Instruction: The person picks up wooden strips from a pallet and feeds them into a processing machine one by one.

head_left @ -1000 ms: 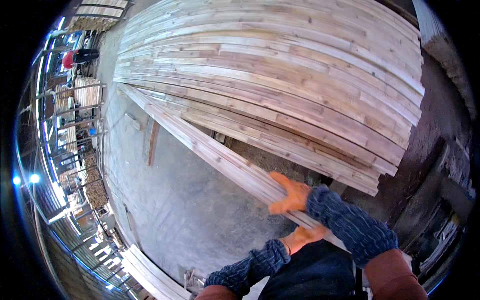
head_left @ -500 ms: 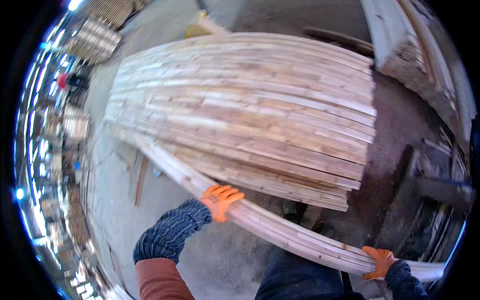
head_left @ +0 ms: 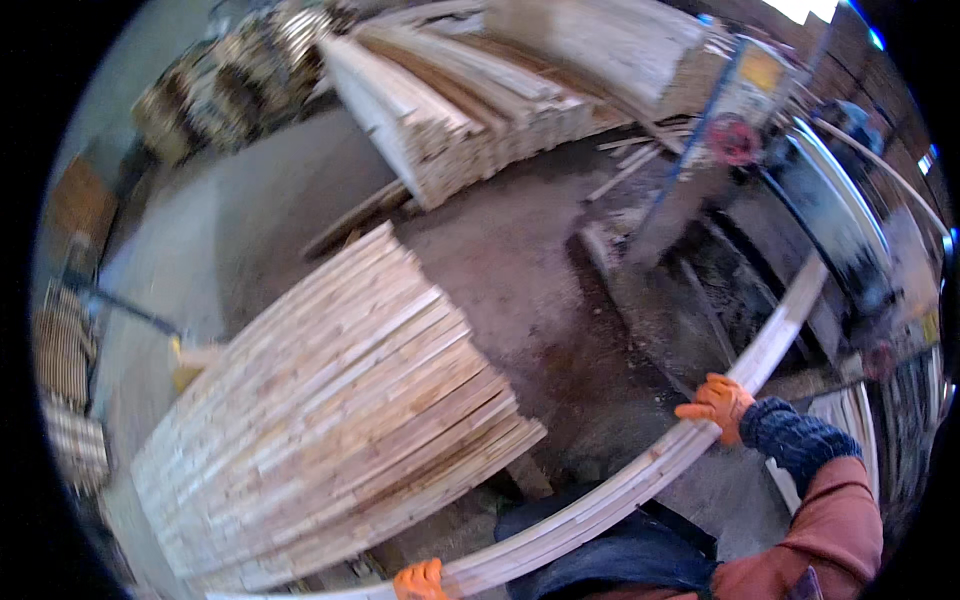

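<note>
A bundle of long pale wooden boards (head_left: 600,508) runs from the lower edge up to the right, close in front of my body. My right hand (head_left: 718,405), in an orange work glove, is wrapped round the boards toward their right end. My left hand (head_left: 419,580), gloved the same way and partly cut off by the lower edge, grips them farther left. Beyond the bundle lies a wide stack of similar boards (head_left: 330,400), its uneven ends toward the right.
A dark metal machine (head_left: 755,260) with a red handwheel (head_left: 733,139) stands at the right, near the held boards' end. Another lumber stack (head_left: 460,130) is at the far side. A yellow-based jack with a dark handle (head_left: 125,305) stands left.
My view has swung to the right, bringing the machine into sight. The boards have turned so that their right end points up toward the machine; both hands keep hold of them.
</note>
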### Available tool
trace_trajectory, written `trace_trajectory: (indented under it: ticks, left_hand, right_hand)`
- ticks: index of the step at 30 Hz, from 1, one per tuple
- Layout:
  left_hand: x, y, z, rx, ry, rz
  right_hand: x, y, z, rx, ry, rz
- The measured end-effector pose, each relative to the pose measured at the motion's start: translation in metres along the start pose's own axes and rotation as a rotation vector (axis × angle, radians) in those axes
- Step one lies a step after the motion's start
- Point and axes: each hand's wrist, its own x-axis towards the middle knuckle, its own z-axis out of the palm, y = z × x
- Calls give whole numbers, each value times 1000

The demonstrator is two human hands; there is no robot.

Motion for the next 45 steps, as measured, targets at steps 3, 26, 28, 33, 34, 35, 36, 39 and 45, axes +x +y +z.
trace_trajectory:
  ticks: [3, 26, 28, 33, 34, 35, 36, 39, 45]
  left_hand:
    - [19, 71, -58, -61, 88, -11]
    - [85, 303, -67, 9, 216, 101]
    - [48, 242, -68, 131, 148, 8]
    - [20, 167, -73, 300, 416, 13]
    - [32, 170, -77, 281, 286, -9]
    - [34, 179, -80, 271, 202, -97]
    - [43, 192, -81, 249, 121, -175]
    - [63, 232, -86, 266, -5, -246]
    - [94, 315, -80, 48, -133, -141]
  right_hand:
    - [-37, 13, -10, -103, 242, 242]
    - [-18, 30, 29, 17, 613, -335]
    - [-23, 48, 27, 12, 563, -306]
    - [-41, 83, 18, 65, 687, -194]
    - [-53, 81, 11, 59, 617, -47]
    - [-53, 82, 17, 149, 677, -9]
    - [-50, 81, 29, 121, 783, 59]
    - [-46, 63, 29, 202, 790, 79]
    - [-22, -37, 8, 232, 642, -451]
